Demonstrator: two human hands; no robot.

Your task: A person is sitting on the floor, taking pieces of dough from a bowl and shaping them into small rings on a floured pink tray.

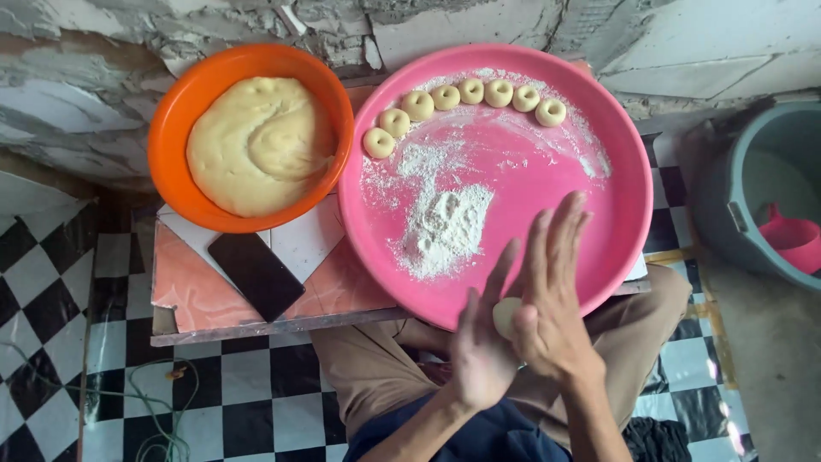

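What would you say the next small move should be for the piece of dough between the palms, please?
Probably set it down at the end of the curved row. The dough piece sits pressed between the left hand and right hand, seven dough rings already line the pink tray, and bare tray follows the last ring.

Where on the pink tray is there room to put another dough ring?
The pink tray is bare on its right half, between the ring row and the hands. Its middle holds a flour pile. The top-left rim is crowded with rings.
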